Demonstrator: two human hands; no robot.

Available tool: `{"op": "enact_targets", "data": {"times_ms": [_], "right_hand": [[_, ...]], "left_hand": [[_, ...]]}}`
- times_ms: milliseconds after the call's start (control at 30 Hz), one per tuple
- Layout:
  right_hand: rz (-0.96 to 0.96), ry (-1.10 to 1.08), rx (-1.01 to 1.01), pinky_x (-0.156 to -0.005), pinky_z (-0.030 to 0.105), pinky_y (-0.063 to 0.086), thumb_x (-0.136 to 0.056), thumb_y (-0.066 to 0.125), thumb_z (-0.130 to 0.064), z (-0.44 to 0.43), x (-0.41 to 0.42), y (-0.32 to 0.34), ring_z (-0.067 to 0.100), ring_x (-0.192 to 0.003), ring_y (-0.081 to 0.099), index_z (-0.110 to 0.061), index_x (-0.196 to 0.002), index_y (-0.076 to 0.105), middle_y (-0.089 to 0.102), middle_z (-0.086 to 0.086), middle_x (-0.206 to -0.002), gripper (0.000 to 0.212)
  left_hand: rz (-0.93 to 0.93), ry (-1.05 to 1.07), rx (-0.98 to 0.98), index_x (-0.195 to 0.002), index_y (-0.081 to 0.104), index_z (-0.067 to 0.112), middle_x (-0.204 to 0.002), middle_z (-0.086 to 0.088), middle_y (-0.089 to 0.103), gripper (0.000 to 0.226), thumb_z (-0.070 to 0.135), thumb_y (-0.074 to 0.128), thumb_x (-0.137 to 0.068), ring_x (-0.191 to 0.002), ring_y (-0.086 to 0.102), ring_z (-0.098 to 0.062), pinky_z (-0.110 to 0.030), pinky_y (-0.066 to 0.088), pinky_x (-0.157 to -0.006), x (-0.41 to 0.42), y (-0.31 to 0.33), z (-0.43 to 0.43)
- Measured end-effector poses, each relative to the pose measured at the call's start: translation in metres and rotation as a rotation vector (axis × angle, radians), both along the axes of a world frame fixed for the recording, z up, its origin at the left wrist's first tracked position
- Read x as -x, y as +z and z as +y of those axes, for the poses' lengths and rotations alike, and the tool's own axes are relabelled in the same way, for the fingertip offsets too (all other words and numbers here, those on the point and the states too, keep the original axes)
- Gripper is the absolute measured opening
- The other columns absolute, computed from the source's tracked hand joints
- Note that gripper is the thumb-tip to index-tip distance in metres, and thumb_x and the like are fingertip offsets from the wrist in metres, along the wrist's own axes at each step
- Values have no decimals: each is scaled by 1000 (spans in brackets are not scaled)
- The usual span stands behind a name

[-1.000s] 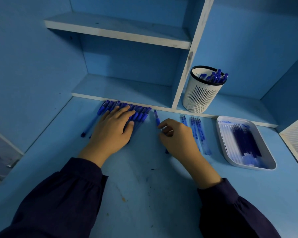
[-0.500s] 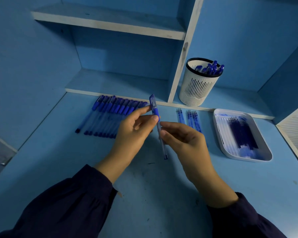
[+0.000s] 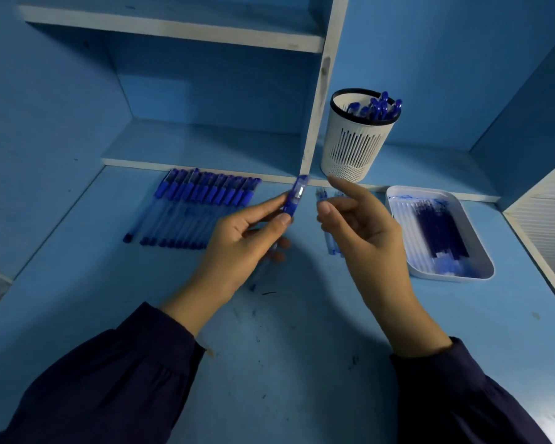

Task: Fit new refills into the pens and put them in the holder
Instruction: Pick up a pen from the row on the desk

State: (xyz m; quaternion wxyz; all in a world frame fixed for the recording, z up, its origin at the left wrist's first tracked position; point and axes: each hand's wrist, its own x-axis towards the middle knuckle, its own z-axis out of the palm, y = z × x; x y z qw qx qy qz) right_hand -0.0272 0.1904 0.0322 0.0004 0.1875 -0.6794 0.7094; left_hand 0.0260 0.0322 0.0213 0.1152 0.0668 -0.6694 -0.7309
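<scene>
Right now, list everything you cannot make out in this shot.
- Pen: head view; the left hand gripping it covers its barrel, so any refill inside is hidden.
- Loose refills on the desk: mostly behind the right hand; count unclear.
- Right hand: whether its curled fingers hold anything is hidden.
- Holder: its wall hides the lower parts of the pens inside.
- Tray: its refills blur together, uncountable.

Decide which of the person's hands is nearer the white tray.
Right. The right hand is just left of the tray; the left hand, holding a pen, is farther left.
</scene>
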Motion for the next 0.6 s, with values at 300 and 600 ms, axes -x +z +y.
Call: {"op": "enact_targets", "data": {"times_ms": [300,600], "right_hand": [[26,-3,-14,-67,16,50,-87,66,-6,3,11,-13,10,-68,64,-3,-91,67,67,6,-76,5],[129,-45,-38,-69,22,49,-92,59,-3,0,9,-25,14,-70,62,-2,-92,65,66,5,-79,6]], "left_hand": [[-43,-163,118,-109,71,28,-102,-4,75,24,18,67,-88,-57,55,-11,-21,43,-46,0,-10,3],[22,-188,125,-114,71,25,-84,1,75,30,24,64,-85,-48,40,-7,-18,35,-45,-1,-14,1]]}}
